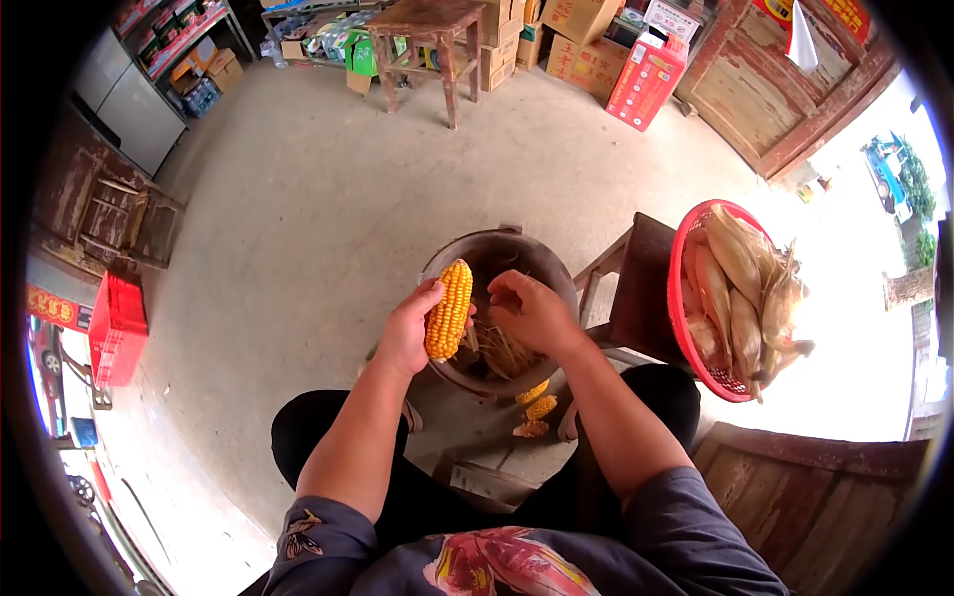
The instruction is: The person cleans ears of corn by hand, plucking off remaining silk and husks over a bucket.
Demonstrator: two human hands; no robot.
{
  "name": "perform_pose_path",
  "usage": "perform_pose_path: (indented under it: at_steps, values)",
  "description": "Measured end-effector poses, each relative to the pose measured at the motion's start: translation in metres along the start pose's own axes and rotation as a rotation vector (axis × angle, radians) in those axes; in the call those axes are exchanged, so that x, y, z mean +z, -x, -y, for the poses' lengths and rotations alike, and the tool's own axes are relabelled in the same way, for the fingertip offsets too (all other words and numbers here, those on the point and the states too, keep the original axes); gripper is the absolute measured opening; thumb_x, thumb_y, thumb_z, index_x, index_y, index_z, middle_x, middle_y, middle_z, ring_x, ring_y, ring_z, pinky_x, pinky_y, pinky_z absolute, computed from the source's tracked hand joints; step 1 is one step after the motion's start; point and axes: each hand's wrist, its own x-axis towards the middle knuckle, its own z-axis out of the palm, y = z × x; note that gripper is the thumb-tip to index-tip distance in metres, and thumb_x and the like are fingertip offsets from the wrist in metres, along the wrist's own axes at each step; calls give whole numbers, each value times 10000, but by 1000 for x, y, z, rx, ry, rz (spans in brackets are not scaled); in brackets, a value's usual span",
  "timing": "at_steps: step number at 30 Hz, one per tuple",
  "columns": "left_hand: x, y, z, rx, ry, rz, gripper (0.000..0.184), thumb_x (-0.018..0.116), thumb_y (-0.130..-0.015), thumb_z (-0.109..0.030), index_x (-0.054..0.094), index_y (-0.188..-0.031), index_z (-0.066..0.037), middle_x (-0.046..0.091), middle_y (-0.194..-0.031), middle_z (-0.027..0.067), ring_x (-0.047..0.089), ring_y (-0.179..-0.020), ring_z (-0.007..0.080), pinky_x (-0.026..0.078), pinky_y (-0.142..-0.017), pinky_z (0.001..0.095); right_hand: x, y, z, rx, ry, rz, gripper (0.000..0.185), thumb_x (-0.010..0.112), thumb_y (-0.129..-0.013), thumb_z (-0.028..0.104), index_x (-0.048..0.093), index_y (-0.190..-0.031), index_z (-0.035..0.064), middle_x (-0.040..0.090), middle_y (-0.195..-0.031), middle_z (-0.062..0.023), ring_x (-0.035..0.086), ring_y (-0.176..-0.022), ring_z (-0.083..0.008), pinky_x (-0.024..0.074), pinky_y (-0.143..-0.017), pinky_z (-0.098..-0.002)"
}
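Observation:
My left hand (pixel 405 330) is closed round the lower side of a husked ear of corn (pixel 449 310), its yellow kernels bare and its tip pointing up. To the right of it, my right hand (pixel 537 313) hovers over a round dark basin (pixel 449 253) with curled fingers. Whatever may be between those fingers is hidden. Dry corn husks and silk (pixel 497 350) lie inside the basin between my knees. Several yellow corn ears (pixel 541 408) rest on the floor just below the basin's rim.
On a dark wooden stool (pixel 641 298) at the right sits a red basket (pixel 681 298) of unhusked corn (pixel 743 328). A wooden chair back (pixel 815 487) stands at lower right. Farther off are a small wooden table (pixel 427 18), cardboard boxes (pixel 584 68) and a red crate (pixel 117 328).

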Motion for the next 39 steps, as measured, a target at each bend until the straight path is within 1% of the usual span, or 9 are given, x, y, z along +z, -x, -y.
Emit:
perform_pose_path:
  at_steps: [4, 9, 12, 15, 20, 22, 29, 33, 39]
  values:
    - [5, -2, 4, 14, 46, -37, 311, 506, -1015, -237, 571, -1229, -21, 668, -1070, 96, 666, -900, 189, 541, -787, 332, -4, -1, 22, 121, -140, 161, 157, 695, -850, 117, 646, -960, 16, 673, -831, -90, 658, -794, -218, 507, -712, -338]
    - [0, -7, 12, 15, 26, -11, 300, 514, -1012, -223, 576, -1234, -31, 663, -1076, 76, 653, -957, 158, 530, -806, 300, 5, 4, 19, -94, -44, 69, 120, 704, -868, 119, 664, -923, 20, 641, -775, -58, 584, -700, -113, 477, -645, -289]
    - [4, -4, 9, -14, 0, -22, 296, 511, -1013, -230, 584, -1225, -38, 666, -1067, 71, 657, -924, 162, 534, -787, 306, 3, 1, 2, 7, 99, -34, 134, 694, -856, 164, 671, -871, 33, 662, -765, -123, 622, -648, -252, 489, -618, -356]
    - [5, 1, 2, -64, -51, 35, 293, 507, -1016, -245, 591, -1211, -43, 669, -1056, 64, 660, -899, 162, 539, -769, 314, -5, -3, -5, 174, 99, -36, 145, 690, -865, 190, 678, -855, 46, 666, -748, -114, 619, -621, -248, 478, -589, -355]
    - [1, -4, 8, -22, 32, -20, 306, 505, -1020, -272, 587, -1212, -47, 669, -1051, 65, 664, -899, 162, 542, -764, 319, -1, 0, 9, 2, -42, 37, 184, 690, -883, 204, 672, -901, 22, 643, -715, -104, 602, -621, -188, 477, -599, -335]
    - [4, -5, 11, -15, 38, -29, 300, 509, -1020, -272, 589, -1203, -48, 666, -1049, 62, 663, -899, 159, 541, -767, 315, 0, 0, 21, 68, -122, 134, 139, 694, -885, 129, 662, -933, 2, 663, -809, -61, 592, -758, -109, 484, -704, -285]
    - [4, -6, 11, -46, -106, -5, 301, 569, -995, -279, 565, -1200, -58, 653, -1011, 60, 674, -829, 186, 556, -702, 318, 6, -1, 6, -9, 20, -20, 106, 674, -833, 123, 655, -826, 19, 640, -719, -102, 600, -618, -170, 475, -590, -327]
    - [4, -3, 6, -50, -90, -20, 325, 587, -987, -291, 553, -1218, -65, 649, -994, 63, 677, -797, 200, 561, -667, 328, 0, -2, -1, 178, 60, 22, 116, 687, -829, 136, 659, -819, 25, 642, -719, -93, 591, -621, -147, 461, -582, -307]
    - [-5, -9, 12, 89, 21, -71, 360, 518, -1021, -302, 542, -1281, -54, 644, -1006, 84, 638, -914, 185, 528, -817, 334, 18, 10, 17, 164, -296, 282, 168, 704, -892, 165, 683, -913, -1, 655, -746, -23, 582, -690, -77, 476, -643, -249]
